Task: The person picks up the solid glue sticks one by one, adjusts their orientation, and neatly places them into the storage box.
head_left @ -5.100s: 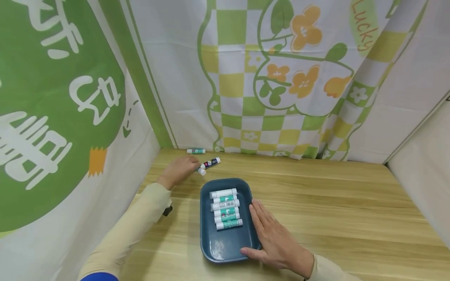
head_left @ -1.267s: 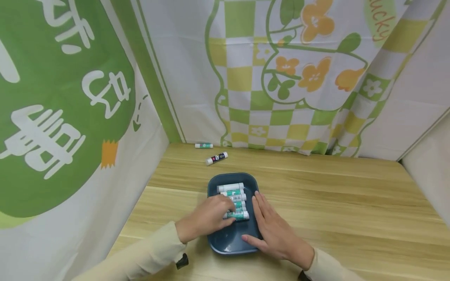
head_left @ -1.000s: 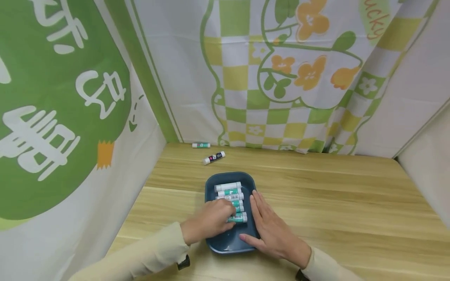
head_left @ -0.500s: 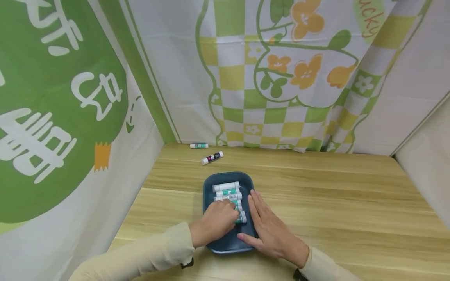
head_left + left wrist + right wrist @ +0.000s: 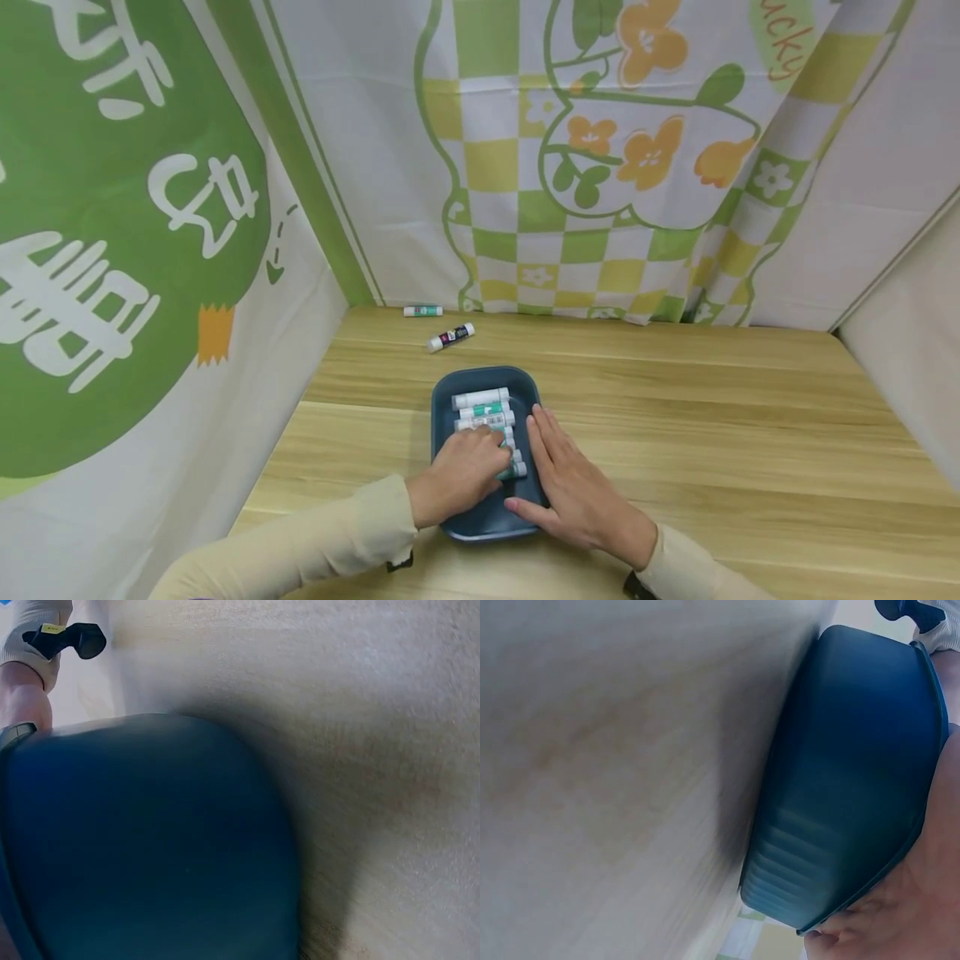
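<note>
A dark blue tray [image 5: 491, 527] stands before me on the table, with a column of glue sticks [image 5: 480, 399] lying crosswise in it. My left hand [image 5: 467, 468] reaches in over the left rim, fingers curled down on the lower sticks. It appears to pinch the lowest glue stick [image 5: 516, 472], though the hand covers most of the contact. My right hand [image 5: 581, 492] lies along the tray's right wall, fingers straight, thumb over the rim. In the right wrist view those fingers [image 5: 900, 915] lie against the tray's outside; the left wrist view mostly shows the tray wall [image 5: 150, 840].
Behind the tray, a dark-labelled glue stick [image 5: 452, 337] lies at a slant on the wooden table [image 5: 712, 433]. Further back, a green-labelled glue stick [image 5: 423, 311] lies near the printed curtain [image 5: 540, 242]. A green and white cloth [image 5: 135, 275] hangs at the left.
My left hand came from the back left of the table, bringing a glue stick into the tray's lower part. Lately it has shifted slightly right over the sticks. The right hand stays at the tray.
</note>
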A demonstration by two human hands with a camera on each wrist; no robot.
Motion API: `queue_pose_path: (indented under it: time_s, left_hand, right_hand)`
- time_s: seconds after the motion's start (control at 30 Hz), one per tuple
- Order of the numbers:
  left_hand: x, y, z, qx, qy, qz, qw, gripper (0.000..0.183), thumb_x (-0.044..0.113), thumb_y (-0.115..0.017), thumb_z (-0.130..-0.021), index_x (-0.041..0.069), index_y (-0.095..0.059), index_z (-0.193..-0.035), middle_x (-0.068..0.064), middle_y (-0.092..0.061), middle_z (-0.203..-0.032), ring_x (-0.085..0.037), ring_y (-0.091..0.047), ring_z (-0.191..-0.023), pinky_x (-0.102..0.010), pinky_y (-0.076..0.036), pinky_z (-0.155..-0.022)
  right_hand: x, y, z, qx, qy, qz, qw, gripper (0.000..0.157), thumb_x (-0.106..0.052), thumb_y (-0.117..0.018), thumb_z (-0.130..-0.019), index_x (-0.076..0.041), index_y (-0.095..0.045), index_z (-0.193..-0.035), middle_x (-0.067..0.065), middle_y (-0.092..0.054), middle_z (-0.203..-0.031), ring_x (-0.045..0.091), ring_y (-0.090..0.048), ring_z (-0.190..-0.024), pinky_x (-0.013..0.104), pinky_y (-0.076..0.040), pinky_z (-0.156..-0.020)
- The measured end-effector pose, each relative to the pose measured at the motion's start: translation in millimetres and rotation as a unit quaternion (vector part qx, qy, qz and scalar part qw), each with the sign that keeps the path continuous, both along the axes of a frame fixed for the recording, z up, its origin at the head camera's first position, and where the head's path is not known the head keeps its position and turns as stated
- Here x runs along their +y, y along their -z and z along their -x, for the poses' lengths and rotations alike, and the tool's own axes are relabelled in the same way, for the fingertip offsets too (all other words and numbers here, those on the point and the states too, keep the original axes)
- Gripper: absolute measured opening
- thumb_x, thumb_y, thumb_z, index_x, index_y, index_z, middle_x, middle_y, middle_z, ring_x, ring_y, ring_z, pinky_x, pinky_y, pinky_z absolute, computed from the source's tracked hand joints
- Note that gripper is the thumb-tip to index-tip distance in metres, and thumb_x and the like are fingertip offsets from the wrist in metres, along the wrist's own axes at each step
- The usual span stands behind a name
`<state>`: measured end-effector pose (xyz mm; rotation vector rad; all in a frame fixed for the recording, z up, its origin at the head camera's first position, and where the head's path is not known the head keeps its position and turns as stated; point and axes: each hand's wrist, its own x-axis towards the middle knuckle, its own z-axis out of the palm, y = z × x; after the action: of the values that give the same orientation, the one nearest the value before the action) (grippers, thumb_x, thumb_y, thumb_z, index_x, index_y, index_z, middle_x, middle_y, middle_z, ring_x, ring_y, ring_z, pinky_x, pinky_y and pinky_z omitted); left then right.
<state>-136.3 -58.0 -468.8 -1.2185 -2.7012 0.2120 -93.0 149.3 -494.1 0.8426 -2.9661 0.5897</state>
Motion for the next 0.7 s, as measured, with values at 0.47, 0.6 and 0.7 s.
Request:
queue_pose_path:
  time_s: [0.47, 0.6, 0.7]
  left_hand:
    - [-17, -28.4, 12.9, -0.071, -0.021, -0.076, 0.9943, 0.036, 0.039, -0.092, -0.082, 0.011, -0.079, -0.101, -0.001, -0.073, -0.089, -0.015, -0.069, -0.077, -0.031, -0.062, -0.065]
    - [-34, -55.4, 34.1, -0.109, -0.041, -0.167, 0.979, 0.036, 0.028, -0.088, -0.087, 0.001, -0.077, -0.107, -0.01, -0.077, -0.094, -0.021, -0.072, -0.081, -0.036, -0.063, -0.068]
    - [-50, -65.3, 56.7, -0.105, -0.057, -0.211, 0.9702, 0.037, 0.022, -0.084, -0.09, -0.005, -0.075, -0.114, -0.018, -0.078, -0.104, -0.028, -0.075, -0.091, -0.042, -0.065, -0.078]
  right_hand:
    - [-1, -1.4, 0.4, -0.021, 0.003, -0.013, 1.0, 0.106, -0.069, -0.052, -0.101, 0.0, -0.007, -0.169, 0.019, 0.002, -0.179, 0.035, -0.002, -0.167, 0.054, -0.021, -0.134]
    - [-1, -0.6, 0.7, -0.024, 0.004, -0.013, 1.0, 0.107, -0.068, -0.053, -0.101, -0.001, -0.006, -0.169, 0.019, 0.002, -0.179, 0.034, -0.002, -0.167, 0.055, -0.022, -0.133]
    - [0, 0.2, 0.5, -0.018, 0.003, -0.014, 1.0, 0.107, -0.069, -0.052, -0.101, -0.001, -0.004, -0.169, 0.02, 0.002, -0.179, 0.036, -0.003, -0.167, 0.056, -0.024, -0.133]
